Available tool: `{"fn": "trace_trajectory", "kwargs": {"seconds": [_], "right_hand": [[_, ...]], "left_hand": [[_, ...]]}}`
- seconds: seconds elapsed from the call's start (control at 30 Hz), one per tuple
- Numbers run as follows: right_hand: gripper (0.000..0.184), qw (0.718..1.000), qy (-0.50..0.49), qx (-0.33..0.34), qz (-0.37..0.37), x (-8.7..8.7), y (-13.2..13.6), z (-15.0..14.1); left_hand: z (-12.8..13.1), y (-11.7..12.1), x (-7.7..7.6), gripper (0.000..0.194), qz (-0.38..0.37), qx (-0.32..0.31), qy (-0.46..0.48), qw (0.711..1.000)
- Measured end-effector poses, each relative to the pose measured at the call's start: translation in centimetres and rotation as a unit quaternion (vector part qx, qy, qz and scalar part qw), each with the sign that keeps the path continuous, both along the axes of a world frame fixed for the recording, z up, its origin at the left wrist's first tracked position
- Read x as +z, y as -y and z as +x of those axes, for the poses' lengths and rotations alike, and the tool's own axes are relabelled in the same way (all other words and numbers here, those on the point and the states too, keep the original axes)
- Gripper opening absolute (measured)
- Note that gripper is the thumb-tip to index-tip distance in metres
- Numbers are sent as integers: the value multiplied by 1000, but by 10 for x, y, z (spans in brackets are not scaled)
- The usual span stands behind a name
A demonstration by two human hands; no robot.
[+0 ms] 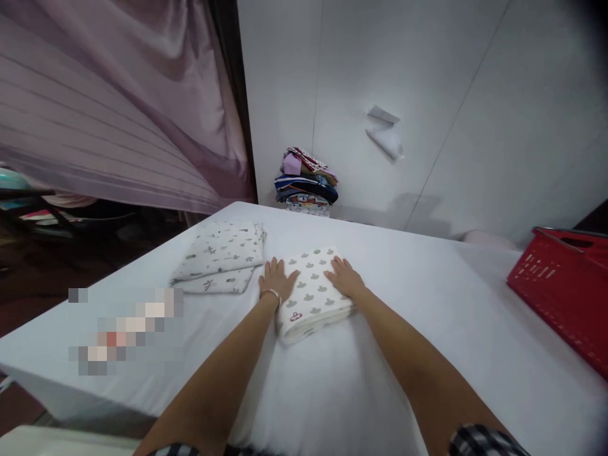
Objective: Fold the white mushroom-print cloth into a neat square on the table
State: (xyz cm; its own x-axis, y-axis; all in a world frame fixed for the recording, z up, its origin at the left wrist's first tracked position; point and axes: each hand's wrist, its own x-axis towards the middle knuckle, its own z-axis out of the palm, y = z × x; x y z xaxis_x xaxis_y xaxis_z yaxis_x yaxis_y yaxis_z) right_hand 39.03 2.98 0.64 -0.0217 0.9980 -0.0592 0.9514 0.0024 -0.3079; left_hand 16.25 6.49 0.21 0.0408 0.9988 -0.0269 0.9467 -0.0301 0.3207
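A folded white cloth with a grey printed pattern (pixel 311 297) lies in the middle of the white-covered table (pixel 427 329). My left hand (pixel 276 278), with a bangle on the wrist, rests flat on the cloth's left edge, fingers spread. On the cloth's right upper part my right hand (pixel 344 276) lies flat with its fingers stretched out. Neither hand grips anything. Just to the left of my left hand sits a pile of two folded white cloths with a small print (pixel 221 256).
A red plastic basket (pixel 560 285) stands at the table's right edge. A stack of folded coloured clothes (pixel 306 180) sits at the far end against the white wall. A pink curtain (pixel 109 101) hangs at the left. A blurred patch (pixel 126 329) covers part of the table's left.
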Motion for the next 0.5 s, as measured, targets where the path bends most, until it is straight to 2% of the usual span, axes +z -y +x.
{"fn": "trace_trajectory", "kwargs": {"seconds": [0.13, 0.27, 0.33, 0.43, 0.5], "right_hand": [[64, 999, 53, 4, -14, 15, -14, -7], [68, 996, 66, 35, 54, 28, -43, -13], [67, 997, 33, 45, 47, 23, -54, -10], [65, 1000, -21, 9, -8, 4, -64, -1], [64, 998, -58, -2, -15, -5, -67, 4]], "left_hand": [[4, 3, 2, 77, 1, 2, -26, 1000], [6, 2, 3, 77, 3, 7, -43, 999], [5, 1, 1, 76, 1, 2, -40, 999], [4, 1, -1, 75, 10, -12, -30, 999], [3, 0, -3, 75, 16, -15, -26, 999]]}}
